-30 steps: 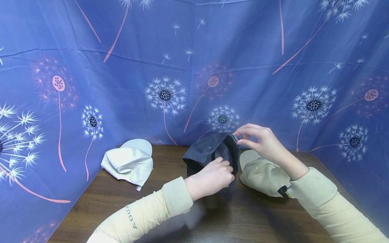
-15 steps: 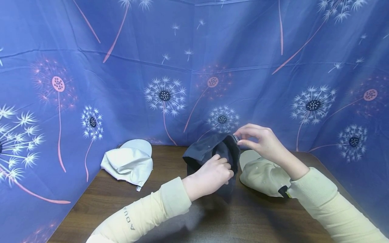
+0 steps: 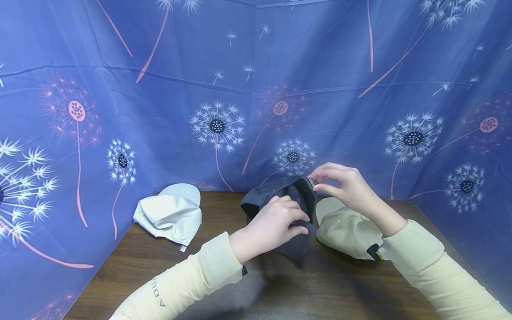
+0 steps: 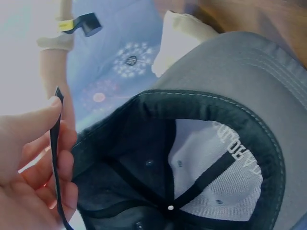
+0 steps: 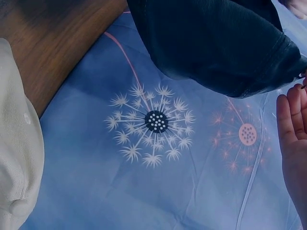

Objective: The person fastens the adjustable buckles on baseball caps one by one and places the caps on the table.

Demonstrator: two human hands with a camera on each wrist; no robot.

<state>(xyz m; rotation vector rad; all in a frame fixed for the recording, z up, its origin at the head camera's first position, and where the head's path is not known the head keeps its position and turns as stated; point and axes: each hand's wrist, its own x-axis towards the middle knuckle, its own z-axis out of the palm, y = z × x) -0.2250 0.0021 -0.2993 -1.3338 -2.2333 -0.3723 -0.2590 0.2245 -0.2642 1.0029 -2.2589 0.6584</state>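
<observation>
A dark baseball cap (image 3: 294,251) is held up over the table, its hollow underside turned toward the head camera. White lettering shows inside its crown in the left wrist view, beside the grey brim (image 4: 216,72). My left hand (image 3: 272,226) pinches the cap's loose dark strap (image 4: 55,153) between thumb and fingers, in front of the opening. At the cap's upper right edge, my right hand (image 3: 340,184) pinches the small buckle (image 3: 310,182) between thumb and fingertips. The right wrist view catches only part of that hand, next to the cap's outer side.
A white cap (image 3: 170,215) lies at the table's left. On the right, a beige cap (image 3: 346,229) lies partly behind the right wrist. The brown wooden table (image 3: 328,289) meets a blue dandelion-print cloth (image 3: 180,111) behind and at both sides.
My left hand has drawn back from the cap's inside, its thumb and fingers now extended along the strap, whose end shows at the right. The right hand stays at the buckle.
</observation>
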